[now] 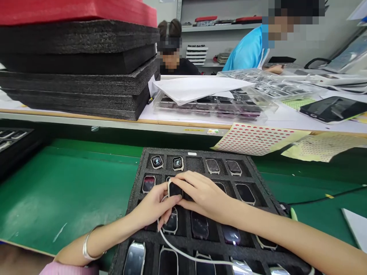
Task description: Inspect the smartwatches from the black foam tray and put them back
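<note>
Over a black foam tray [134, 196], a smartwatch body [174, 190] with a dark screen and pale frame is held up between both hands. My left hand [151, 204] grips its lower left side, thumb lying across the front. Fingers of my right hand [205, 194] close on its top and right edge. A white cable [186, 255] runs from under my left hand across the tray to the lower right; its end behind the watch is hidden. Two watches [156, 162] in the back row have lit faces. Several other watch bodies [245, 193] lie in tray pockets, mostly dark.
On a raised shelf stand black foam trays [71, 88] with a red one [77, 11] on top, clear plastic trays [212, 109] under papers, and a phone [335, 109]. Sticker sheets [258, 138] hang over its edge. Two people sit beyond. Green matting [71, 183] covers the bench.
</note>
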Available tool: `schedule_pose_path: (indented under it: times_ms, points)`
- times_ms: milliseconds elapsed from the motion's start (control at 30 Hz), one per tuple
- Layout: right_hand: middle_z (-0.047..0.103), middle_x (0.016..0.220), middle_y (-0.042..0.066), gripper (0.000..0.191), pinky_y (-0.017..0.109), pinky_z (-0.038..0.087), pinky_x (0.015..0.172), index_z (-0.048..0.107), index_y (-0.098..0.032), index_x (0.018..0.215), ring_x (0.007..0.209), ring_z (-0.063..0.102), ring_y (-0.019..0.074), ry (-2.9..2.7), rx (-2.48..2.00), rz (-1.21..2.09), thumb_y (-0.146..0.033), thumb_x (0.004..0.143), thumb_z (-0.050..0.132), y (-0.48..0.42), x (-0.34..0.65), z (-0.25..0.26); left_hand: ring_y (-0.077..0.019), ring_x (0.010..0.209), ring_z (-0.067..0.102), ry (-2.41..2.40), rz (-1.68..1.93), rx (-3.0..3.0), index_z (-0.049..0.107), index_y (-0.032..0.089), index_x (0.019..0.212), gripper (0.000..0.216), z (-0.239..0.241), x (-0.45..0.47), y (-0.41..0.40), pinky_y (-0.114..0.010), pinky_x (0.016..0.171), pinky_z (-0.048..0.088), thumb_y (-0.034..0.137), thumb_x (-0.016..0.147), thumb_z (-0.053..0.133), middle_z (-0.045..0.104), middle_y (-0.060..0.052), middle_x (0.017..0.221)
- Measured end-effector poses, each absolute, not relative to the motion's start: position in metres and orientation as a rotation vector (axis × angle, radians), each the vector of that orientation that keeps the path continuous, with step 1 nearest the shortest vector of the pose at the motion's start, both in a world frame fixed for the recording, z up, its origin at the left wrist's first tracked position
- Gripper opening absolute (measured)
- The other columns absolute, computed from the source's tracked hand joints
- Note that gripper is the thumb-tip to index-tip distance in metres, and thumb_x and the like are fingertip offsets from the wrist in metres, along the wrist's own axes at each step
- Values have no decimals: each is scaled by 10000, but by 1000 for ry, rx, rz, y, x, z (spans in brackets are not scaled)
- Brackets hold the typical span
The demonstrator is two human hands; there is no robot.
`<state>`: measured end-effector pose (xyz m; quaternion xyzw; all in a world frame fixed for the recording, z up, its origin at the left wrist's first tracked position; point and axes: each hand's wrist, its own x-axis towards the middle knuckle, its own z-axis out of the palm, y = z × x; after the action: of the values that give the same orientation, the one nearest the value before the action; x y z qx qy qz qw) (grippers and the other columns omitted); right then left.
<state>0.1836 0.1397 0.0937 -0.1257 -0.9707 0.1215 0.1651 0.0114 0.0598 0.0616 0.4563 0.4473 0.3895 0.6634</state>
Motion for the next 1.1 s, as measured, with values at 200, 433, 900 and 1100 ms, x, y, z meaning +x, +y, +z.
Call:
schedule_pose_path:
  times_ms: [200,433,900,1100]
  points:
    - [561,1101,88,433,296,500,812,516,-161,1221,965,568,195,-2633,-385,764,-247,822,661,135,186,89,-6,232,328,958,888,982,516,138,847,266,67,7,55,-142,267,128,398,855,571,631,15,561]
    - [530,1114,86,431,288,491,798,486,-171,1262,943,552,180,-2616,-433,861,-245,858,615,131,189,87,-21,228,300,1006,867,1044,518,142,903,263,67,9,53,-136,262,131,393,851,579,418,117,400]
    - [513,1104,103,420,323,498,804,496,-161,1221,956,546,202,-2611,-453,747,-305,847,624,127,190,90,-29,240,319,1021,823,1096,504,148,942,280,64,8,52,-117,254,183,403,849,576,413,117,405]
    - [526,1070,96,373,325,508,801,520,-169,1191,938,561,200,-2605,-469,729,-296,852,606,125,190,89,-38,247,333,1040,802,1112,514,142,988,316,64,8,52,-115,253,222,411,838,586,418,116,403]
